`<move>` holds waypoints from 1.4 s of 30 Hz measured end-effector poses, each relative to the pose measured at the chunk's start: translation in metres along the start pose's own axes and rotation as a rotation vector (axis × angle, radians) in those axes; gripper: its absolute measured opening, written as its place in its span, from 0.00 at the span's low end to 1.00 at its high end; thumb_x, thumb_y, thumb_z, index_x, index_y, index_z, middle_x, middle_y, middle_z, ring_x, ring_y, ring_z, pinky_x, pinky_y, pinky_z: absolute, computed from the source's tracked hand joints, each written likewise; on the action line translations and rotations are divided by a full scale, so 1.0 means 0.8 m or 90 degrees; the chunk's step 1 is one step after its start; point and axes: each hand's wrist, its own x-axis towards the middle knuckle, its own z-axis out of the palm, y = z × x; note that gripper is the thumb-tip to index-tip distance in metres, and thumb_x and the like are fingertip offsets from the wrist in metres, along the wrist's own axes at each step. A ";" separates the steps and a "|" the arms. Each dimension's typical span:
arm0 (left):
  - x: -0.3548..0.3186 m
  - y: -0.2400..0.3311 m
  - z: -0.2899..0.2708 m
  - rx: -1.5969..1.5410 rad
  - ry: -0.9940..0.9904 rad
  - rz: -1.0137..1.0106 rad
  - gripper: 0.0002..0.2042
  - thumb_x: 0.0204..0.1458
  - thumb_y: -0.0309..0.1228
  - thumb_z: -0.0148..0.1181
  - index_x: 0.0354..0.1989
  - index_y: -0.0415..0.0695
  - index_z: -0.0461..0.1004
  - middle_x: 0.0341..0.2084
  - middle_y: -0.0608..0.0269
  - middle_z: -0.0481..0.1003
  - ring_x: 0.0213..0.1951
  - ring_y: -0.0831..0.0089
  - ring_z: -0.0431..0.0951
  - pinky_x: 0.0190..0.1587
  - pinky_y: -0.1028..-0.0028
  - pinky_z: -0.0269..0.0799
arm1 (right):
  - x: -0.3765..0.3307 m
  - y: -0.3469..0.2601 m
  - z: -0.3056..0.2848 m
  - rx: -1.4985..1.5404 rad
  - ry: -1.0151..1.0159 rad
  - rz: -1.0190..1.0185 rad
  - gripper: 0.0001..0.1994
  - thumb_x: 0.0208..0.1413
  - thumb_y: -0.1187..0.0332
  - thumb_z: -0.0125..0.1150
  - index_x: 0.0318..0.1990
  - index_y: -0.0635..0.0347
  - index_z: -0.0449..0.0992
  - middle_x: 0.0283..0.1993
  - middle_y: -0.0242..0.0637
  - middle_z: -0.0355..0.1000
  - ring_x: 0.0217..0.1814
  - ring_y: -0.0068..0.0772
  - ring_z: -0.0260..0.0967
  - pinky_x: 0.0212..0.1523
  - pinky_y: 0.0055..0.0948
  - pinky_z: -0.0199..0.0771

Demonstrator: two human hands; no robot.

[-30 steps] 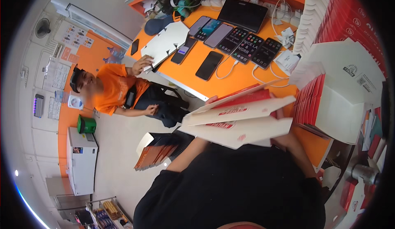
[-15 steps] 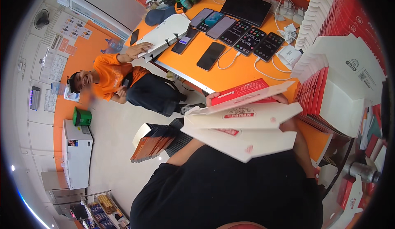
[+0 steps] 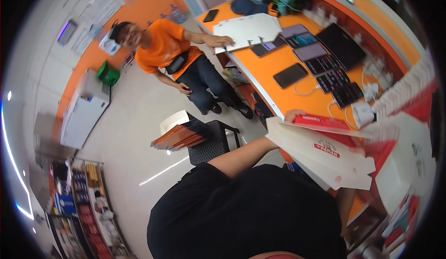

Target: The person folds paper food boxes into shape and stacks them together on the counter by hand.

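Note:
A half-folded red and white cardboard food carton (image 3: 302, 142) is between my hands over the near edge of the orange table (image 3: 320, 91). Its white flaps with a red printed emblem fan out toward me. My left hand (image 3: 293, 115) is closed on the carton's far left edge beside the red panel. At the right, my right hand (image 3: 357, 147) grips the carton from behind, its fingers partly covered by the flaps. Close to my right hand, nested red and white cartons (image 3: 402, 175) are stacked on the table's right side.
Several phones (image 3: 290, 75), a dark tablet (image 3: 341, 45) and white cables lie on the table. Across it, a person in an orange shirt (image 3: 162, 43) rests a hand on a flat white stack (image 3: 248, 29). Left of me, more cartons (image 3: 179, 136) stand on a black chair (image 3: 211, 140).
My view has turned, shifting the table rightward. The carton's flaps, spread apart before, lie closer together. The other person's lower hand has moved down to the leg.

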 end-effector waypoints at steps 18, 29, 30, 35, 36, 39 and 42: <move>-0.007 0.029 -0.026 0.198 0.142 -0.138 0.23 0.57 0.43 0.41 0.56 0.42 0.55 0.45 0.46 0.61 0.43 0.65 0.66 0.49 0.73 0.61 | 0.058 0.021 0.201 -0.298 0.475 -0.663 0.21 0.46 0.57 0.55 0.42 0.63 0.63 0.43 0.40 0.61 0.48 0.34 0.61 0.49 0.33 0.62; 0.016 0.074 -0.012 0.028 -0.093 -0.284 0.22 0.58 0.44 0.34 0.46 0.37 0.66 0.46 0.53 0.63 0.47 0.68 0.63 0.51 0.70 0.58 | 0.045 0.025 0.188 -0.113 0.463 -0.643 0.23 0.47 0.53 0.52 0.41 0.64 0.62 0.45 0.44 0.62 0.47 0.38 0.63 0.47 0.35 0.66; 0.016 0.061 -0.017 -0.017 -0.097 -0.297 0.23 0.58 0.45 0.34 0.48 0.37 0.65 0.47 0.55 0.62 0.45 0.70 0.65 0.48 0.71 0.60 | 0.046 0.023 0.201 -0.112 0.460 -0.608 0.25 0.47 0.51 0.50 0.43 0.64 0.62 0.45 0.45 0.63 0.47 0.39 0.63 0.47 0.35 0.66; 0.016 0.120 -0.015 0.035 0.031 -0.184 0.27 0.57 0.49 0.36 0.54 0.38 0.57 0.51 0.59 0.59 0.44 0.73 0.65 0.46 0.73 0.62 | 0.053 0.018 0.204 -0.120 0.491 -0.611 0.27 0.46 0.50 0.47 0.46 0.64 0.62 0.45 0.46 0.64 0.48 0.40 0.63 0.47 0.35 0.65; 0.019 0.143 -0.017 -0.017 -0.038 -0.185 0.29 0.55 0.50 0.39 0.57 0.38 0.53 0.53 0.58 0.57 0.48 0.72 0.63 0.50 0.73 0.59 | 0.052 0.017 0.198 -0.142 0.477 -0.600 0.27 0.46 0.49 0.47 0.47 0.64 0.62 0.45 0.45 0.64 0.49 0.40 0.63 0.48 0.36 0.65; 0.017 0.181 -0.016 -0.066 -0.138 -0.169 0.34 0.53 0.51 0.43 0.60 0.38 0.46 0.55 0.56 0.54 0.54 0.70 0.57 0.56 0.72 0.52 | 0.074 0.019 0.270 -0.101 0.505 -0.578 0.29 0.48 0.48 0.45 0.50 0.64 0.61 0.47 0.46 0.63 0.50 0.40 0.62 0.50 0.36 0.63; 0.005 0.204 -0.021 -0.078 -0.136 -0.163 0.35 0.51 0.46 0.47 0.61 0.39 0.42 0.55 0.54 0.54 0.57 0.70 0.53 0.58 0.71 0.48 | 0.074 0.020 0.280 -0.065 0.460 -0.511 0.32 0.49 0.47 0.44 0.55 0.63 0.58 0.50 0.46 0.62 0.51 0.41 0.61 0.51 0.35 0.61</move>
